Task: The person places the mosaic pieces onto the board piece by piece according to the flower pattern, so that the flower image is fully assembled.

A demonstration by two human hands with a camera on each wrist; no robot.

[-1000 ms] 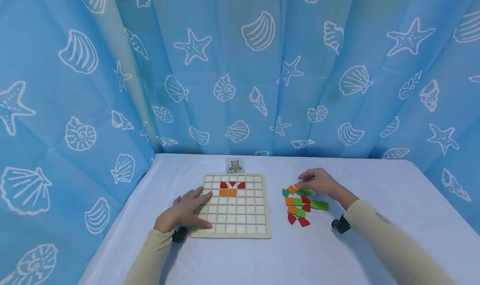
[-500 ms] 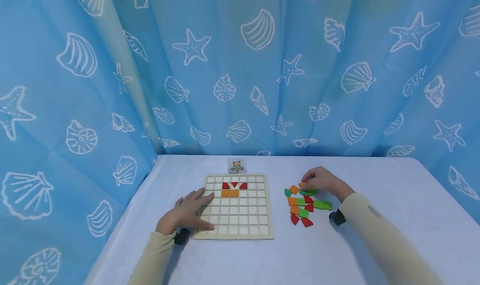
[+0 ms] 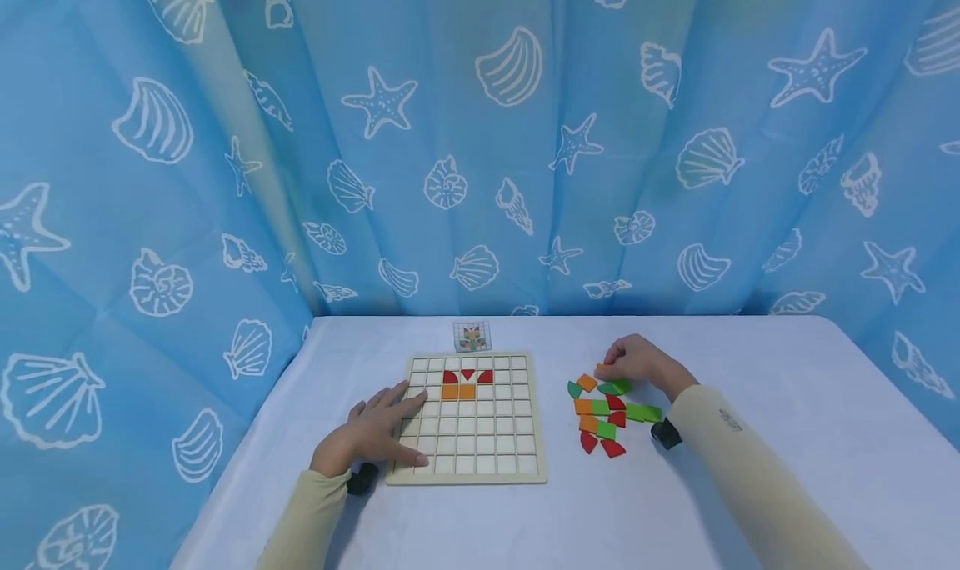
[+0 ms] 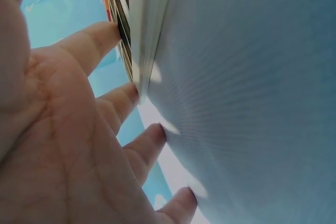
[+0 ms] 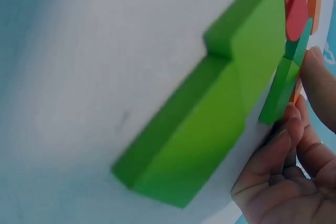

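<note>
My left hand [image 3: 372,432] lies spread over the left edge of a wooden grid board [image 3: 465,480]. In the left wrist view, fingertips [image 4: 113,32] touch the board's rim and others rest on the cloth. Set in the board's upper cells are two red quarter-round tiles, a red triangle tile [image 3: 468,374] between them, and two orange square tiles [image 3: 458,392] below. My right hand [image 3: 643,360] is at the back of the loose tile pile, pinching an orange tile [image 5: 297,90] between thumb and fingers. That tile is mostly hidden. Green tiles [image 5: 210,119] lie close under the wrist.
The loose pile right of the board holds several red quarter-round tiles [image 3: 612,448], orange squares [image 3: 588,422] and green tiles [image 3: 642,412]. A small pattern card [image 3: 472,337] lies behind the board. A blue shell-print curtain [image 3: 420,178] hangs behind the white-clothed table [image 3: 480,528].
The head view shifts slightly. My right hand stays at the back of the pile, with its fingers on the orange tile. The left hand keeps its place on the board.
</note>
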